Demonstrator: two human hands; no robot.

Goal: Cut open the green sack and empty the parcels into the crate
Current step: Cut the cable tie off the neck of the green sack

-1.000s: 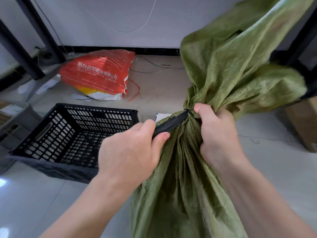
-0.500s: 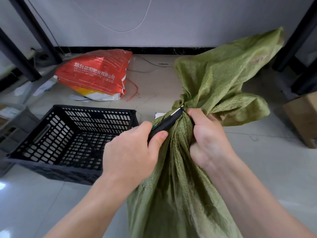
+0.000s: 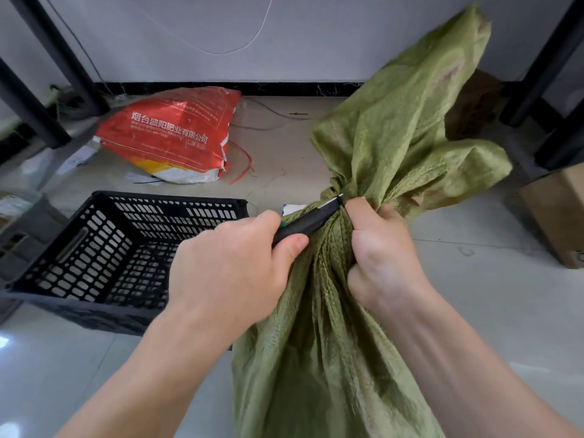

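Note:
A green woven sack [image 3: 319, 358] stands on the floor in front of me, its neck bunched tight. My right hand [image 3: 382, 254] is shut around that neck just below the tied spot. My left hand [image 3: 234, 267] grips a black utility knife [image 3: 308, 221], whose blade tip touches the neck beside my right thumb. The sack's loose top [image 3: 404, 121] flares up and to the right. A black slatted plastic crate [image 3: 104, 248] sits on the floor to the left, with nothing visible in it. The parcels are hidden inside the sack.
A red and white printed bag [image 3: 177, 134] lies on the floor behind the crate. Black rack legs [image 3: 34, 99] stand at the left and right. A cardboard box [image 3: 559, 216] sits at the right edge. A grey bin [image 3: 22, 222] is at the far left.
The sack's loose top has dropped lower and then lifted a little to the right. The knife tip stays at the bunched neck, and both hands keep their grips.

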